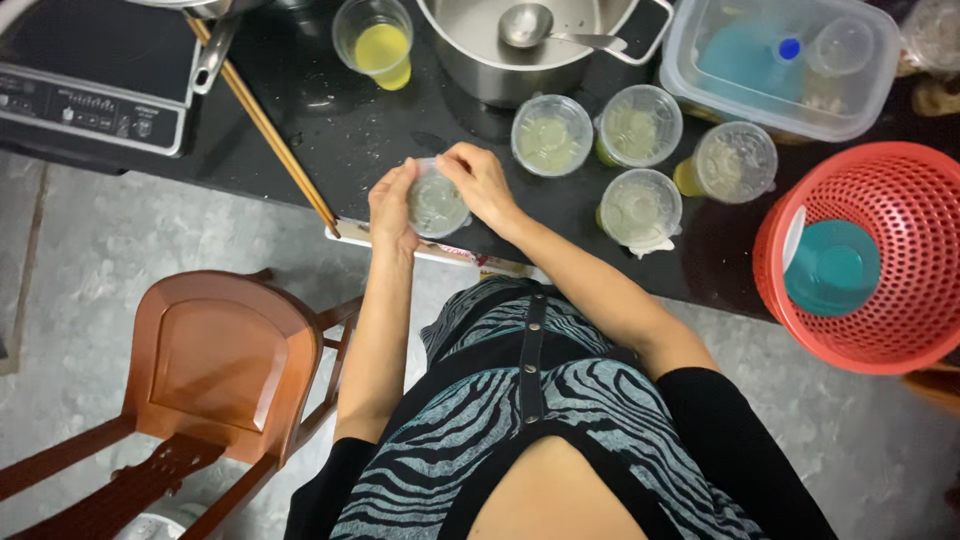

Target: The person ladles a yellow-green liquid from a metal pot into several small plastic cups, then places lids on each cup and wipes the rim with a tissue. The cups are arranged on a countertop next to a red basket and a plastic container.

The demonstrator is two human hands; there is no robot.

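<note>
Right at the near edge of the dark bench (330, 130), both hands hold one small clear cup (436, 205) with a lid on it. The left hand (392, 212) wraps around the cup's left side, its grip clamped on the wall, while the right hand (482, 183) comes over the top and right rim, fingers pressed on the lid, so its grip is also closed on the cup. Just beyond the hands stand four more lidded cups of pale yellowish liquid: one (551, 135) nearest the big steel pot (505, 70), one (640, 125) beside it, one (640, 208) closer to the bench edge, and one (735, 162) further right. A ladle (530, 25) rests inside the pot. An open cup of yellow liquid (377, 42) stands to the left of the pot, well apart from the hands. A pair of long chopsticks (265, 125) lies slantwise across the bench, the near tips close to the left hand. At far left sits an induction cooker (90, 100). At right, a clear plastic box (780, 65) sits behind a red perforated basket (865, 255) holding a teal bowl (832, 268). A wooden chair (215, 370) stands on the floor below the bench.
</note>
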